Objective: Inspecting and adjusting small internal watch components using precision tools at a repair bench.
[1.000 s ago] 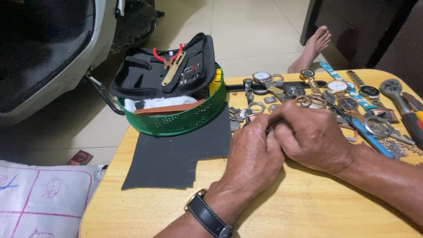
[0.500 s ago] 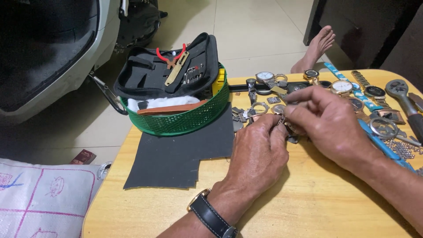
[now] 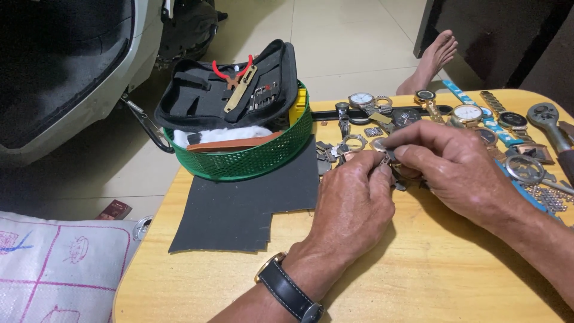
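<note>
Both hands have moved slightly away from the green basket. The left hand and right hand pinch one small metal watch part together, just right of the basket, above the surface.

Hands: 2, left hand and right hand, pinching 1 small metal watch part between them.
Wristwatch w/ black strap on left wrist: 1.
Green mesh basket: 1.
Black zip tool case, open on basket: 1.
Red-handled pliers in case: 1.
Dark sandpaper sheet: 1, looks like a thin stack, exact no. can't tell.
Round wooden table: 1.
Watches w/ visible dials, approx. 5: white-dial watch, gold-rim watch; rest too jumbled to count.
Loose watch cases/rings: several, no. unclear.
Wrench: 1.
Bare foot on floor: 1.
Patterned pillow: 1.
</note>
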